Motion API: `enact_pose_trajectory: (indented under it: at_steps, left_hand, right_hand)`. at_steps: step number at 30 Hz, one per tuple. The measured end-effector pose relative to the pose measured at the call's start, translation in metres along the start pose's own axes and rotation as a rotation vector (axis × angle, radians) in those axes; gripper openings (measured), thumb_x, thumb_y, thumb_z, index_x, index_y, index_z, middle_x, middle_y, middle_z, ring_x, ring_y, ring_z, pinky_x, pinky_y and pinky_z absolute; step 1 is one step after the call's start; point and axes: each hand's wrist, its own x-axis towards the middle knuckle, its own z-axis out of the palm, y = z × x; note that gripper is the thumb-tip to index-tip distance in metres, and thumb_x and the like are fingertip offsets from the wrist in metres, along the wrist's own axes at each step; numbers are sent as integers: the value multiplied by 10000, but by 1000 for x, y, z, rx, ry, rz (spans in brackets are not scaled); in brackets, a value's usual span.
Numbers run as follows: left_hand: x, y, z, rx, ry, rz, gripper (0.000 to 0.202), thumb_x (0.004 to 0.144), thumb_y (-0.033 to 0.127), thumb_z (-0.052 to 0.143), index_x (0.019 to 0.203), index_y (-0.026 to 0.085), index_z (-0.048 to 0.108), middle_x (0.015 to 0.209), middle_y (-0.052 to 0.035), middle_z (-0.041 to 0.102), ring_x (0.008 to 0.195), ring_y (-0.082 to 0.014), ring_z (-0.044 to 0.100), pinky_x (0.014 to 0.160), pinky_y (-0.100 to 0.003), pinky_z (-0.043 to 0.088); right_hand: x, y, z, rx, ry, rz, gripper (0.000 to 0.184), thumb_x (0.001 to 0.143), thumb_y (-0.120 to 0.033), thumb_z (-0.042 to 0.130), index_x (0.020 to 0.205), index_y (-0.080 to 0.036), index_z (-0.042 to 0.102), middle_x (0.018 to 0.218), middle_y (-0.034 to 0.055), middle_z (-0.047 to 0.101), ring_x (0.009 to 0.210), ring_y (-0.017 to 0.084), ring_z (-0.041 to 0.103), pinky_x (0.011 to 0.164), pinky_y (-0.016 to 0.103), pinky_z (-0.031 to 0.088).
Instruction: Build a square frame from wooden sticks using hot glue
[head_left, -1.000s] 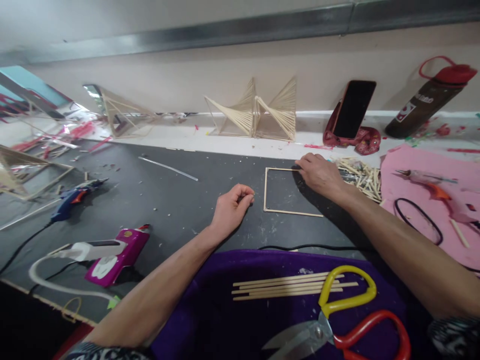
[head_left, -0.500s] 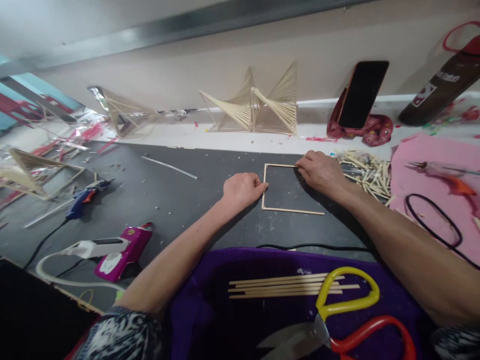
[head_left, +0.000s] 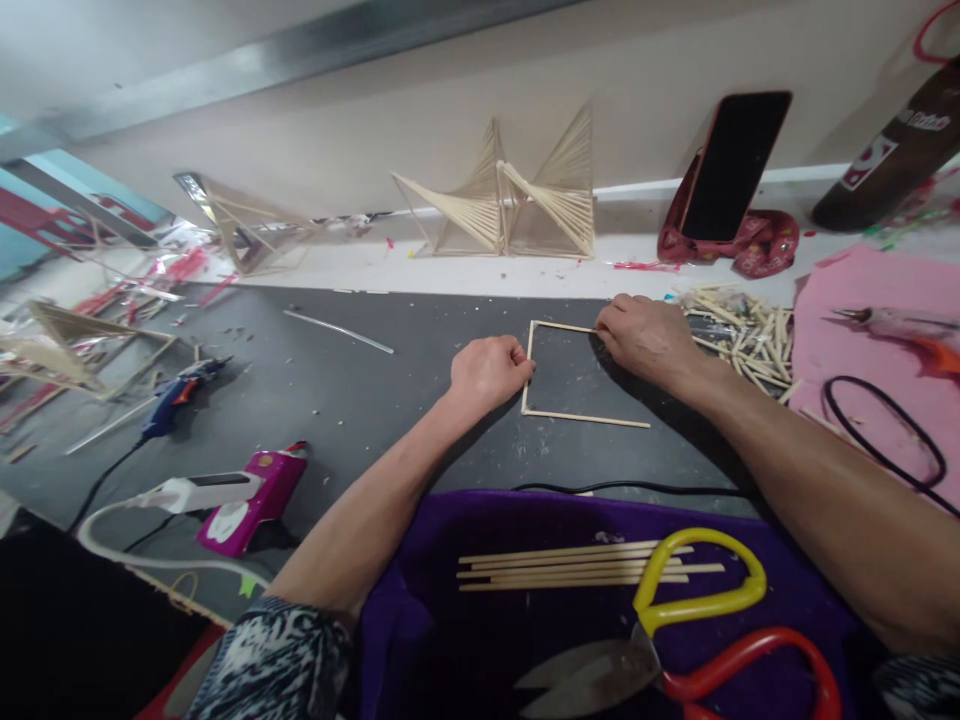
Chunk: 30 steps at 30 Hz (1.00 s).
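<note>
Moved rightward over the past second, the left hand [head_left: 489,374] pinches the left side of a three-sided wooden-stick frame [head_left: 585,418] near the grey tabletop's [head_left: 375,395] far edge, the right hand's [head_left: 646,335] fingers clamped on its upper side, presumably for steadiness.

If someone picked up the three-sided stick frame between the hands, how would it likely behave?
The stick frame is probably light, as its visible sides are single thin sticks. Those sides look straight, so likely fairly stiff. The near stick ends free on the right, so its left corner joint may be fragile.
</note>
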Motion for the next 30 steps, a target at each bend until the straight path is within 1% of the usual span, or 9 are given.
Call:
enact_pose_trajectory:
  at_steps: [8, 15, 18, 21, 26, 30]
  left_hand:
    - [-2, -6, 2, -11, 11, 23, 171, 733, 380, 565, 724, 235, 655, 717, 0, 671, 641, -148, 569, 587, -258, 389]
    - [-5, -7, 3, -34, 20, 30, 163, 728, 386, 570, 714, 243, 646, 696, 21, 663, 629, -143, 565, 571, -253, 374]
    - [-1, -5, -1, -73, 28, 20, 198, 728, 427, 576, 738, 242, 647, 720, 12, 667, 642, -146, 568, 581, -257, 384]
    - [7, -4, -5, -80, 66, 3, 225, 735, 441, 579, 787, 238, 662, 762, -17, 674, 687, -163, 577, 627, -278, 409]
    - [22, -6, -5, -62, 93, -1, 223, 743, 437, 572, 807, 251, 676, 799, -31, 683, 751, -191, 590, 665, -303, 428]
    - [27, -8, 0, -42, 81, 10, 252, 728, 475, 572, 763, 243, 664, 786, -27, 680, 764, -200, 598, 647, -295, 428]
  right_hand:
    - [0, 1, -2, -34, -14, 8, 312, 925, -280, 346, 926, -152, 630, 924, 100, 624, 849, 223, 562, 603, 299, 285]
    - [0, 2, 0, -26, -11, 16, 312, 928, -273, 343, 939, -149, 629, 935, 108, 626, 866, 226, 560, 613, 298, 289]
    - [0, 3, 1, -27, -6, 23, 316, 929, -275, 342, 935, -155, 634, 929, 101, 625, 865, 225, 562, 612, 298, 292]
    - [0, 2, -3, -2, -1, 16, 313, 923, -305, 366, 956, -165, 644, 941, 98, 626, 879, 227, 564, 626, 297, 308]
    - [7, -10, -15, 83, -9, -9, 291, 915, -316, 394, 1013, -201, 643, 994, 87, 627, 897, 216, 570, 624, 285, 327]
    - [25, -26, -15, 54, -57, -77, 268, 901, -295, 420, 1021, -193, 637, 969, 88, 627, 888, 225, 576, 618, 291, 335]
